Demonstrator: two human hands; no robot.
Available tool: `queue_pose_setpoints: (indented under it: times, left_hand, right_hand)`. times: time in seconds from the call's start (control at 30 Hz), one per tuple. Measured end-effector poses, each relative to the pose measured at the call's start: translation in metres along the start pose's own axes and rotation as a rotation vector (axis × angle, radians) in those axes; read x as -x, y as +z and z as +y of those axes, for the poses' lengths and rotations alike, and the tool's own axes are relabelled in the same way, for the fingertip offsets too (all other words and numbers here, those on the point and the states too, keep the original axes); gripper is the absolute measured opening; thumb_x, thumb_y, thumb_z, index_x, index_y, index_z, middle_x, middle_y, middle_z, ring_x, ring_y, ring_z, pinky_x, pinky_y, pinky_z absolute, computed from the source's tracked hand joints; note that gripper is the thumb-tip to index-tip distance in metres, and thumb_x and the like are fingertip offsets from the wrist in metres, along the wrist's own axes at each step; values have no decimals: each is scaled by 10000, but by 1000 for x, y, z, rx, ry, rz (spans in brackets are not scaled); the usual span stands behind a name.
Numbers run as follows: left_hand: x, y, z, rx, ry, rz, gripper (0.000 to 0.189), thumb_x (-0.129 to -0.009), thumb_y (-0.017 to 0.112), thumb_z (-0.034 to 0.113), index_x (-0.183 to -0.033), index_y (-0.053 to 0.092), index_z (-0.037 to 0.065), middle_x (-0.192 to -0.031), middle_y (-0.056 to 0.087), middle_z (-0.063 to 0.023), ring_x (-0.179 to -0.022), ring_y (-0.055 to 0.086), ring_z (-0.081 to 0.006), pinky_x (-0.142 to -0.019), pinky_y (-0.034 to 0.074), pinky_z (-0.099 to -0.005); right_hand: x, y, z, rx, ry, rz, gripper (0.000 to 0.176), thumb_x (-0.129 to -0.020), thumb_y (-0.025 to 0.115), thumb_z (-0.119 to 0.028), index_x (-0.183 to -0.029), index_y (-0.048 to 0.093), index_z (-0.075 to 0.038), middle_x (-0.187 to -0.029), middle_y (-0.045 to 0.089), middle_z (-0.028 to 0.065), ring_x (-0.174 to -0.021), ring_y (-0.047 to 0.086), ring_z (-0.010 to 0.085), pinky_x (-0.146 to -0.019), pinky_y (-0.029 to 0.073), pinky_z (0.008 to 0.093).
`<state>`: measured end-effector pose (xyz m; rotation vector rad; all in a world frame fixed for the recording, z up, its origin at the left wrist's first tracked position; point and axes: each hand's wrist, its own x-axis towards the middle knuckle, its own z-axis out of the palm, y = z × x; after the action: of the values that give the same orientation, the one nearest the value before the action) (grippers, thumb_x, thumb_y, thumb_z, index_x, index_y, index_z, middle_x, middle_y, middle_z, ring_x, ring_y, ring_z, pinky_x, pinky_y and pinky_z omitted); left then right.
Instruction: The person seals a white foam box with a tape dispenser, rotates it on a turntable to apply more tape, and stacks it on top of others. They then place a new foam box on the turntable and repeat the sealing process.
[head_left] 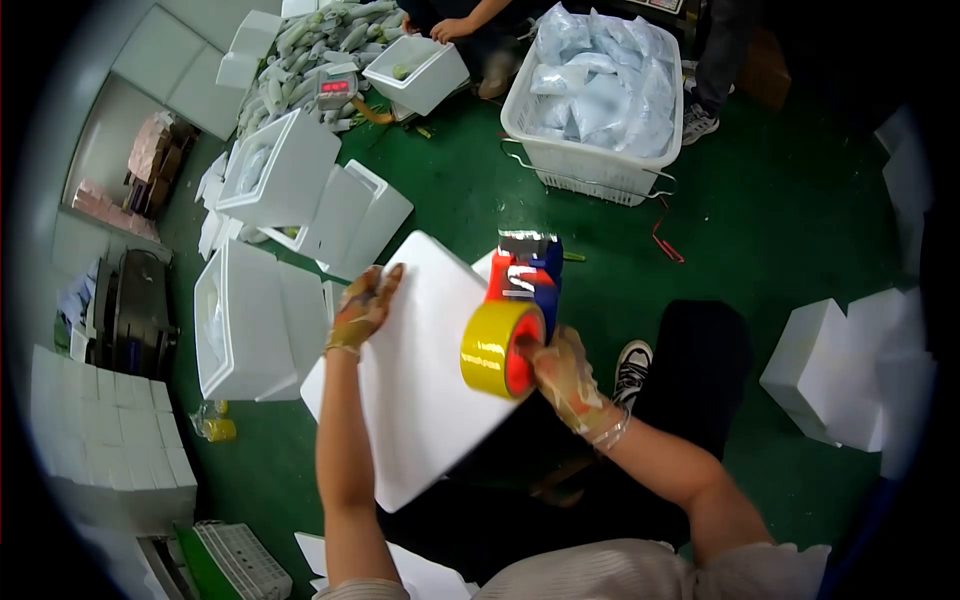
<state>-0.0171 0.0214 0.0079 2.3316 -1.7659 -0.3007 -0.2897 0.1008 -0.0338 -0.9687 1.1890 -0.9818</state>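
Note:
A white foam box [430, 350], its smooth lid facing up, sits tilted in front of me. My left hand [362, 308], in a thin see-through glove, rests on the upper left edge of the lid with its fingers stretched out. My right hand [568, 378], gloved too, is closed on a red and blue tape dispenser [520, 280] at the right side of the box. A thick roll of yellow tape [487, 350] is mounted on the dispenser. The grip on its handle is partly hidden behind the roll.
Open foam boxes [285, 180] stand to the left. Behind them lies a pile of wrapped green vegetables [300, 70] by a scale display [336, 88]. A white basket [590, 165] holds ice bags. Another person's hand [455, 29] is at a foam box [420, 85]. More boxes [820, 370] stand right.

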Motion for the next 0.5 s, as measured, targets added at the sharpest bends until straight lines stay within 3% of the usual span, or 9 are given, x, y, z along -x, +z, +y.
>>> queue_pose_setpoints:
  times: [0.07, 0.1, 0.17, 0.2, 0.23, 0.27, 0.3, 0.37, 0.5]
  left_hand:
    - [-10, 10, 32, 1, -90, -57, 629, -841, 464, 666, -965, 627, 72, -988, 642, -225, -1002, 573, -404, -865, 424, -439]
    - [-13, 20, 18, 29, -51, -30, 631, -820, 493, 675, -861, 634, 61, -932, 650, -222, -957, 577, -415, -838, 426, -449]
    - [-9, 7, 34, -5, -89, 10, 669, -786, 505, 715, -893, 666, 75, -942, 658, -205, -959, 596, -390, -844, 432, -434]
    - [-10, 6, 32, 6, -136, -43, 735, -769, 480, 755, -1032, 668, 95, -1038, 659, -184, -1033, 597, -353, -894, 429, -404]
    - [-15, 3, 26, -24, -155, -130, 789, -757, 457, 780, -1133, 643, 112, -1115, 649, -157, -1091, 586, -319, -937, 418, -376]
    - [-13, 1, 26, -15, -167, -146, 775, -767, 457, 769, -1121, 647, 107, -1102, 654, -154, -1093, 586, -313, -949, 412, -371]
    - [-14, 0, 27, -21, -139, -179, 753, -773, 471, 753, -1116, 650, 107, -1071, 662, -153, -1072, 594, -311, -927, 419, -379]
    - [-8, -5, 39, 19, -103, -206, 727, -778, 486, 739, -1084, 656, 102, -984, 674, -153, -1014, 608, -318, -894, 428, -381]
    - [-12, -4, 40, -21, 11, -196, 651, -794, 514, 695, -923, 660, 74, -874, 663, -157, -920, 617, -339, -845, 441, -392]
  right_hand:
    - [-1, -7, 14, -104, 47, 1, 281, -846, 605, -75, -1089, 533, 45, -931, 618, 93, -814, 615, 192, -696, 501, 310]
    - [3, -11, 9, -221, 121, -3, 439, -815, 640, -238, -1157, 538, 18, -1052, 632, 185, -964, 609, 320, -848, 471, 391]
    - [10, -14, -19, -610, 207, -37, 313, -861, 598, -169, -1118, 565, 7, -956, 629, 83, -827, 602, 155, -699, 490, 280]
    - [2, -20, 16, -272, -6, -156, 250, -872, 578, -146, -1069, 588, 8, -897, 617, 59, -731, 598, 140, -604, 480, 274]
    - [-10, -23, 51, 242, -447, -150, 243, -868, 581, -174, -1029, 604, 6, -813, 604, 45, -669, 594, 144, -548, 465, 298]
    - [-9, -26, 50, 220, -436, -191, 237, -868, 569, -151, -1032, 597, 19, -775, 601, 55, -673, 603, 146, -543, 467, 311]
    - [3, -16, 6, -471, 208, -83, 223, -881, 552, -144, -1035, 599, 10, -795, 613, 61, -694, 618, 161, -569, 484, 320]
    - [8, -24, 10, -339, 139, -105, 223, -902, 539, -157, -1052, 599, -3, -872, 633, 74, -733, 634, 175, -613, 516, 323]
    - [-17, -75, -21, -794, 163, 74, 271, -928, 513, -167, -1142, 552, -5, -964, 651, 126, -819, 658, 241, -679, 554, 373]
